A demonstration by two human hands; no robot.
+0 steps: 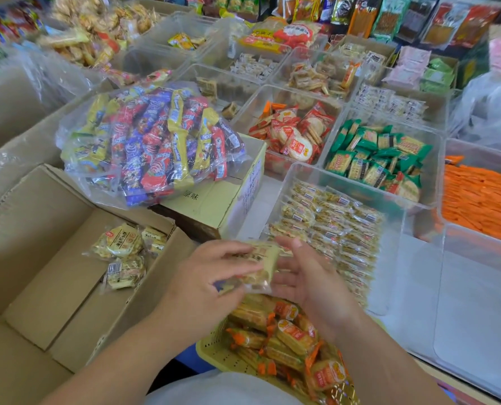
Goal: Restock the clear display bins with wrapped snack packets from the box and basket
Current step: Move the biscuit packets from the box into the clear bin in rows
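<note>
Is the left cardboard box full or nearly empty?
Nearly empty: only a few wrapped packets lie on the bare floor of the cardboard box.

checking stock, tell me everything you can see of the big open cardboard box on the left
The cardboard box is plain brown corrugated board with its top flaps folded open. It sits lower left, beside the yellow basket. Nearly empty: about three clear-wrapped pale snack packets lie near its far right corner. The left hand, gripping a packet, is just past its right flap.

White shop counter (419, 273), packaged goods (419, 19) hung along the back, crumpled plastic bag (489, 112) at right, even light
</note>
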